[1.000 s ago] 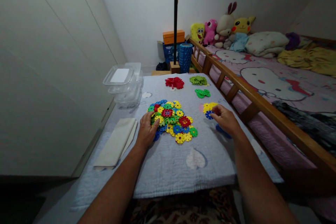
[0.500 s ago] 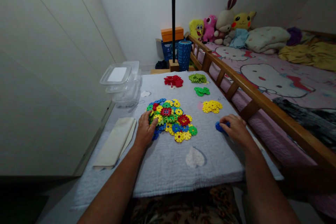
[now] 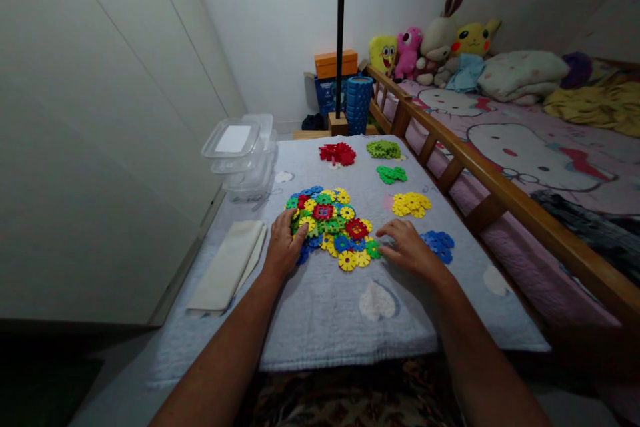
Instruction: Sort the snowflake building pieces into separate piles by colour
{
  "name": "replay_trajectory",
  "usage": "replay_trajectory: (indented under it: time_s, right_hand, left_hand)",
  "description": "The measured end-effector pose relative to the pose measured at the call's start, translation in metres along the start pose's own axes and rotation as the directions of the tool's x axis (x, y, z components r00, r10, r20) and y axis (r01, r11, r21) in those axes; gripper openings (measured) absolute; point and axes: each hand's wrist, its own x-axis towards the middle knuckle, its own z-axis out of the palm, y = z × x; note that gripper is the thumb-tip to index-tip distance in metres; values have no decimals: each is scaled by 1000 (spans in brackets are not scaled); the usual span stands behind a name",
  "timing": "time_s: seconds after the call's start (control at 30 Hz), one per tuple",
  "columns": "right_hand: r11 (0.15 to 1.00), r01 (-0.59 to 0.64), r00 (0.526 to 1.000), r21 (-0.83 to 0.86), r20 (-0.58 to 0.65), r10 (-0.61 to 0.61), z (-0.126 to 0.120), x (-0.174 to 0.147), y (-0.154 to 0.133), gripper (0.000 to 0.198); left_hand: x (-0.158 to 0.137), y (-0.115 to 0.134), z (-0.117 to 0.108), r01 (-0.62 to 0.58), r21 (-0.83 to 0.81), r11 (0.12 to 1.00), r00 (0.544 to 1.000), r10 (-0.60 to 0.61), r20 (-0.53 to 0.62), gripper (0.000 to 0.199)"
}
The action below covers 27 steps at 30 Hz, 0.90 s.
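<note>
The mixed pile of slotted plastic discs [image 3: 334, 225] lies on the cloth-covered worktop [image 3: 320, 333], between the two hands. It stretches from its far left to its near right, where a green disc [image 3: 373, 249] sits at the edge. The right hand [image 3: 407, 247] is just right of that end, much nearer the green disc than the left; the disc lies leftward from its fingertips, round and without a long axis. The right grip is loose, thumb and fingers parted with no piece visible between them; contact with the disc is unclear. The left hand [image 3: 283, 247] rests against the pile's left edge, fingers spread, its grip not closed on any piece.

Right of the pile are the blue discs [image 3: 438, 246]; farther back on that side come the yellow discs [image 3: 411, 204], then the green pieces [image 3: 391, 175]. Beyond the pile are the red pieces [image 3: 338, 153].

Far left of the pile stand stacked clear plastic containers [image 3: 245, 163], a white sheet [image 3: 233, 139] on the front top one; I cannot make out contents through their walls.
</note>
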Motion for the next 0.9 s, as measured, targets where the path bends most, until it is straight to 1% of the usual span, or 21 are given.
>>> replay_trajectory:
  time_s: [0.1,0.2,0.3,0.37,0.47,0.53,0.6,0.67,0.73,0.8,0.87,0.9]
  right_hand:
    - [1000,-9,998,5,55,9,9,0,-10,24]
    - [999,-23,998,25,59,22,10,0,-12,16]
    - [994,-73,995,77,68,68,6,2,-11,8]
    - [981,-112,987,155,134,92,0,5,-9,6]
    - [936,-129,967,328,251,45,-14,17,-3,3]
    - [894,-146,963,424,267,31,-26,31,5,6]
    - [857,-197,969,476,226,97,-38,50,17,8]
    - [819,-264,964,509,146,220,-48,73,33,10]
    - [796,-312,936,518,21,353,-56,96,53,11]
    - [790,-343,881,508,-117,458,-61,115,73,10]
    - [766,-397,811,506,-196,551,-61,129,94,11]
    - [739,-430,770,519,-216,600,-61,134,103,12]
  left_hand:
    - [0,-1,1,-5,-6,1000,1000,5,-6,47]
    - [0,-2,1,-14,-12,1000,1000,13,-13,46]
    - [-1,-2,2,-17,-11,1000,1000,17,-21,46]
    - [-1,-2,2,-19,-4,1000,999,19,-30,45]
    - [0,-1,2,-24,5,1000,999,24,-37,43]
    - [1,-1,2,-29,6,1000,999,29,-42,44]
    - [1,-1,2,-30,5,1000,998,30,-49,44]
    - [2,-1,2,-29,5,1000,998,29,-58,43]
    - [2,-1,3,-26,2,1000,998,26,-64,43]
    - [2,-1,2,-24,0,1000,998,24,-66,43]
    - [2,-2,2,-20,1,1000,998,20,-63,43]
    - [2,-2,2,-17,2,1000,998,17,-62,43]
